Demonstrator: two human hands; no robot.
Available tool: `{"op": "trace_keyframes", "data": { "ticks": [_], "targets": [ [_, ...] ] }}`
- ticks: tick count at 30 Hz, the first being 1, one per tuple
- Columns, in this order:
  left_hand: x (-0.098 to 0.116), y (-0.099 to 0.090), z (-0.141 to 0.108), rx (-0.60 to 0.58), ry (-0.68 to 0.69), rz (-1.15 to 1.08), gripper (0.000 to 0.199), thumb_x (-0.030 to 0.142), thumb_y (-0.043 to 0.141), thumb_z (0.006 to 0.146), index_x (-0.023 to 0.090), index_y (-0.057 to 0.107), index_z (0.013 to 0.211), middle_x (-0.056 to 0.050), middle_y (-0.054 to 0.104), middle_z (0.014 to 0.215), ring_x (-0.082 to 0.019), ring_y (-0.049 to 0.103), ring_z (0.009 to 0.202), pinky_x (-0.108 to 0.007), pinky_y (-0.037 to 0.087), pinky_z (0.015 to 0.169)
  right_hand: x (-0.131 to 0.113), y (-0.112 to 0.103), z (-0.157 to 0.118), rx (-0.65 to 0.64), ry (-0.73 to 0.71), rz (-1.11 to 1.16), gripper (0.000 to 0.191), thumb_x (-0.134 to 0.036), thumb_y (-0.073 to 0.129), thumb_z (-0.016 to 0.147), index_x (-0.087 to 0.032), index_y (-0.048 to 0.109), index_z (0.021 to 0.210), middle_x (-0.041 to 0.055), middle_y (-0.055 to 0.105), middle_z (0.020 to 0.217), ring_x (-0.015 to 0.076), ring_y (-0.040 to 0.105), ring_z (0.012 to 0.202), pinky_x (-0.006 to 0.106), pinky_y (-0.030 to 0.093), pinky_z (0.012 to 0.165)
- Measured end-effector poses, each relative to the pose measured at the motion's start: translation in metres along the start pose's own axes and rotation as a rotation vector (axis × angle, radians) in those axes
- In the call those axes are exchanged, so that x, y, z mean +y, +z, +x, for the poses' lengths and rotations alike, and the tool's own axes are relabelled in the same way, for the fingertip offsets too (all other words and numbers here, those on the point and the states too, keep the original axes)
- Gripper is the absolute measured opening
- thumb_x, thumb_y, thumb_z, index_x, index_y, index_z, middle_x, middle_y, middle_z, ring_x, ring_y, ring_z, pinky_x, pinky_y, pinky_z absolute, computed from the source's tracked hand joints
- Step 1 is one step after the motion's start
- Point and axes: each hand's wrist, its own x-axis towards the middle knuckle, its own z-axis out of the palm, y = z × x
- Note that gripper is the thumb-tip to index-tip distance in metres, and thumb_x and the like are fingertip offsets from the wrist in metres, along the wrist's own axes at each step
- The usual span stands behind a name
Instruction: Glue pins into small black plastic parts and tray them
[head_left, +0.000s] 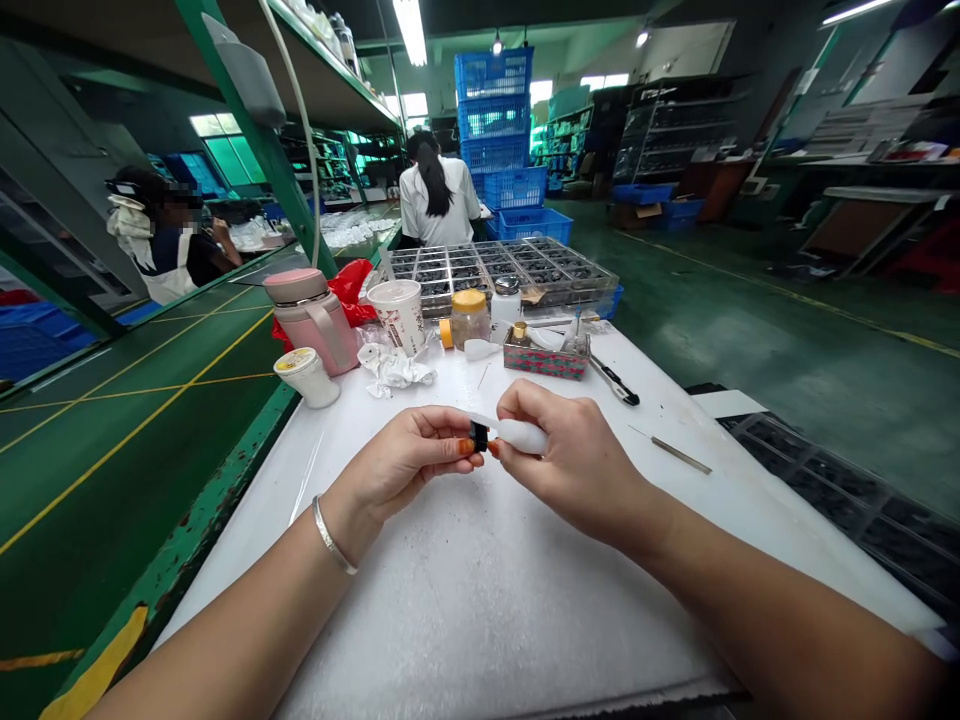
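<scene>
My left hand (409,460) pinches a small black part (478,437) between thumb and fingers, above the middle of the white tabletop (480,610). What kind of part it is, I cannot make out. In my right hand (581,455) is a small white squeeze bottle (523,436), lying on its side with its thin nozzle pointing left. The nozzle reaches over the top of the black part; whether it touches is too small to tell. My right fingertips lie close beside the part. Beyond my hands, a thin needle-like piece (484,376) lies on the table.
Behind stand a pink mug (311,320), a paper cup (397,312), a yellow-lidded jar (470,318) and a patterned box (546,358). Right lie a box cutter (615,380) and a needle tool (681,455). Compartment trays (495,275) stand farther back. Two other people sit beyond.
</scene>
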Motion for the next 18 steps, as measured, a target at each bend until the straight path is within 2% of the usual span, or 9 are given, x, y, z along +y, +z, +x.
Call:
{"op": "trace_keyframes", "data": {
  "ticks": [11, 18],
  "targets": [
    [0.0014, 0.0055, -0.0024, 0.042, -0.001, 0.052, 0.022, 0.018, 0.081, 0.068, 0.016, 0.074, 0.089, -0.007, 0.071, 0.08, -0.012, 0.064, 0.067, -0.018, 0.053, 0.065, 0.003, 0.0059, -0.0017, -0.055, -0.011, -0.02, 0.015, -0.009, 0.057, 0.075, -0.021, 0.049, 0.078, -0.0037, 0.057, 0.07, 0.0117, 0.046, 0.059, 0.023, 0.03, 0.056],
    [0.0047, 0.0058, -0.0015, -0.007, 0.023, 0.096, 0.021, 0.018, 0.08, 0.069, 0.014, 0.074, 0.089, -0.006, 0.071, 0.086, -0.011, 0.063, 0.073, -0.017, 0.051, 0.068, 0.0072, 0.0107, 0.0046, -0.016, 0.081, 0.057, 0.014, -0.012, 0.065, 0.077, -0.021, 0.054, 0.078, -0.0062, 0.058, 0.068, 0.01, 0.048, 0.06, 0.022, 0.034, 0.057]
  ]
}}
